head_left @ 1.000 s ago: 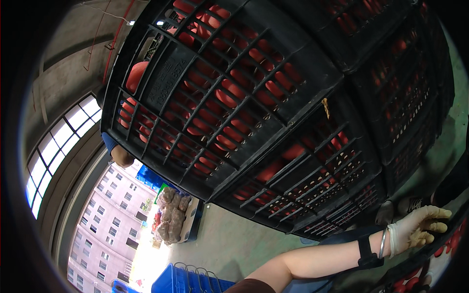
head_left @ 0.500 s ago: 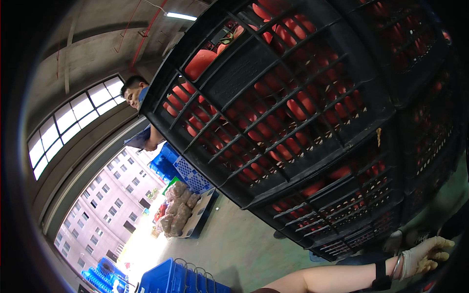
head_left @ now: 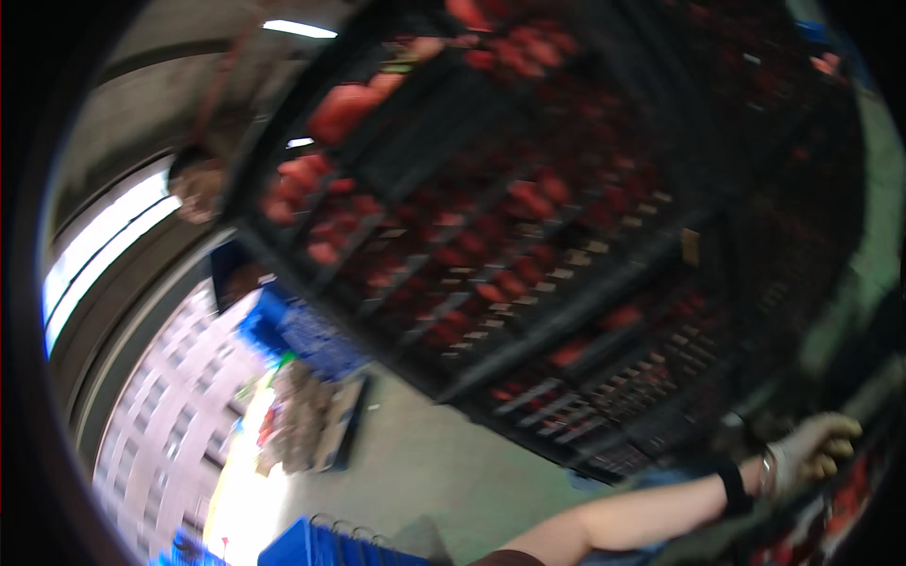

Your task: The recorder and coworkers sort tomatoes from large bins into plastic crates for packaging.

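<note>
My left hand, in a pale glove with a dark band on the wrist, is at the lower right. Its fingers are apart and slightly bent, and nothing shows in them. Just below it lie blurred red pieces of produce. A tall stack of black slatted plastic crates fills the upper middle and right. Red oblong produce shows through the slats, with a bit of green near the top. My right hand is out of view.
Someone's blurred head shows behind the crates at left. Beyond stand blue crates and pale filled sacks by a bright doorway. At the bottom edge is a blue bin with wire loops. Greenish floor lies between.
The view has swung and blurred, so the crates sit further left. My left hand has shifted slightly left and up in the picture. Red produce now shows below it.
</note>
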Action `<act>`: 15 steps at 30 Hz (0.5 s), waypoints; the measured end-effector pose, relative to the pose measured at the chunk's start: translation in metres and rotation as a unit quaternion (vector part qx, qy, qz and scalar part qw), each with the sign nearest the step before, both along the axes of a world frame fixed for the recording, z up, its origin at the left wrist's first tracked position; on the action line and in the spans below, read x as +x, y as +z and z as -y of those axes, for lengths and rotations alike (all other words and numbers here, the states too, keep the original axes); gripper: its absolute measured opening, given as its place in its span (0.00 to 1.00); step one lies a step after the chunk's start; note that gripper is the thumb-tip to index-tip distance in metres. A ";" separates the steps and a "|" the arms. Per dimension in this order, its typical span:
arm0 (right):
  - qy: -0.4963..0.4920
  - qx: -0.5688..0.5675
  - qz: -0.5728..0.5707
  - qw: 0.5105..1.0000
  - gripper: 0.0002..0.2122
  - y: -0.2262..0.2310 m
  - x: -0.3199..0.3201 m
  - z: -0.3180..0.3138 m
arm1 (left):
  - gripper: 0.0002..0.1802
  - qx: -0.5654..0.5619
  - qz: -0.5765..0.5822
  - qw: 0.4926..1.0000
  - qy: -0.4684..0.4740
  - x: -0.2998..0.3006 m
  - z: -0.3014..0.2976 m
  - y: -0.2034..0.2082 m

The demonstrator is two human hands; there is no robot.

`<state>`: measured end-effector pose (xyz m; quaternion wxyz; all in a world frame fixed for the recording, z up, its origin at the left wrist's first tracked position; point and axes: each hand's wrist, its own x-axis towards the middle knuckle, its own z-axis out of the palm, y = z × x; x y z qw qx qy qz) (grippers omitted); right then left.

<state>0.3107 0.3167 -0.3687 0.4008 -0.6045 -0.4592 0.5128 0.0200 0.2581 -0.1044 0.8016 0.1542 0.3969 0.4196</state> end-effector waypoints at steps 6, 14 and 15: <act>-0.007 -0.120 -0.441 0.890 0.36 0.150 -0.034 0.037 | 0.21 0.113 -0.145 0.982 -0.030 0.016 0.004 0.021; 0.136 -0.077 -0.260 0.953 0.26 0.295 -0.001 0.062 | 0.37 0.319 -0.107 0.938 -0.088 0.111 -0.011 0.015; 0.120 -0.013 -0.171 0.978 0.23 0.302 -0.008 0.064 | 0.36 0.332 -0.060 0.938 -0.076 0.118 -0.008 0.018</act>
